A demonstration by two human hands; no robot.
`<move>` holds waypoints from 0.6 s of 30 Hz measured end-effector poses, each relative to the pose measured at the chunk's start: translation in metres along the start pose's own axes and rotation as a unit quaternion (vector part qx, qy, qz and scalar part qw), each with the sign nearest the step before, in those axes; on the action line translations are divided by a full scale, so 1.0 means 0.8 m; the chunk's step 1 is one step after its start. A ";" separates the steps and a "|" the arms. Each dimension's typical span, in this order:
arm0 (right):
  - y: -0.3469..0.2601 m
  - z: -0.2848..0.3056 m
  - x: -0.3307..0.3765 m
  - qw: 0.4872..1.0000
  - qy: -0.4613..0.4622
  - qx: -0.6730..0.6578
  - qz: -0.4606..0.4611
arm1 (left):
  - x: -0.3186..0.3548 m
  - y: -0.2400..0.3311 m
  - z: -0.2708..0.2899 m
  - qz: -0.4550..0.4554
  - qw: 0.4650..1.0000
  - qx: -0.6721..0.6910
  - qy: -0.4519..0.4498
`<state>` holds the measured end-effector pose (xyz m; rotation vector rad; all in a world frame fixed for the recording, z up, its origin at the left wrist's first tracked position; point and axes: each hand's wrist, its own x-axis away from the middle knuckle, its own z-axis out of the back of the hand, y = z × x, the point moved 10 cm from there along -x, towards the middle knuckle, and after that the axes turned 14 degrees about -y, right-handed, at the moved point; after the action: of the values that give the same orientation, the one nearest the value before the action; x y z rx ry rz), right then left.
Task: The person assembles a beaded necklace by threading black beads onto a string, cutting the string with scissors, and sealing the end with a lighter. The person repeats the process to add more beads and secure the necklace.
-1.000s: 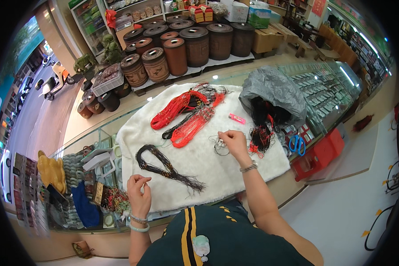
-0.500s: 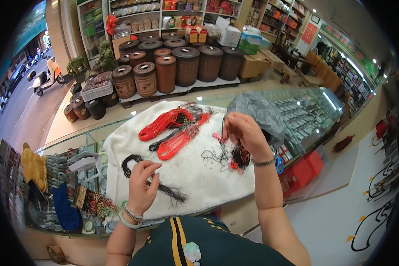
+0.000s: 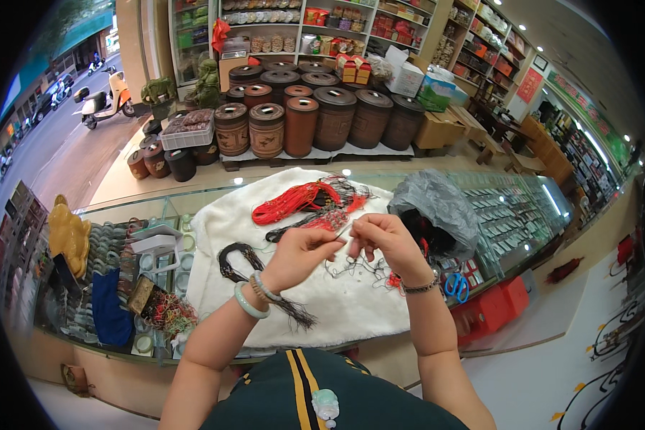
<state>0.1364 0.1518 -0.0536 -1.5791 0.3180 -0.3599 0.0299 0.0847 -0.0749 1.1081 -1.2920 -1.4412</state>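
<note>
My left hand (image 3: 302,256) and my right hand (image 3: 388,247) are close together above the white cloth (image 3: 344,304), both with pinched fingers. A short piece of thin black cord (image 3: 343,234) shows between their fingertips; its ends are hidden by the fingers. Beyond my hands is a bundle of red cords (image 3: 294,203) with dark ends, and a second red and black bundle (image 3: 328,218) is partly covered by my left hand. Below my left wrist curves a hank of black cords (image 3: 238,259) with frayed ends. Loose black threads (image 3: 362,269) tangle near my right hand.
A grey plastic bag (image 3: 437,208) and blue-handled scissors (image 3: 456,287) are to the right. Left of the cloth, the glass counter holds bangles, a blue pouch (image 3: 111,308), a box of coloured cords (image 3: 166,315) and a yellow carving (image 3: 68,235). Brown lidded barrels (image 3: 335,118) stand beyond.
My left hand has left the black hank and moved right and up to meet my right hand. My right hand has come lower in the picture. The view has shifted slightly.
</note>
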 end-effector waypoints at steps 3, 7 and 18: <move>0.015 0.003 0.004 0.994 -0.027 -0.109 -0.010 | 0.023 -0.007 0.036 -0.017 0.988 0.153 -0.014; 0.037 -0.006 0.001 0.975 -0.065 -0.211 -0.002 | 0.047 0.009 0.064 -0.144 0.902 0.400 -0.071; 0.048 -0.046 -0.006 0.936 -0.154 -0.314 0.049 | 0.079 0.023 0.048 -0.122 0.840 0.487 -0.207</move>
<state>0.1177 0.1187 -0.0913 -2.2024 0.2799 0.0895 -0.0200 0.0301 -0.0579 1.7018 -2.4141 -1.2150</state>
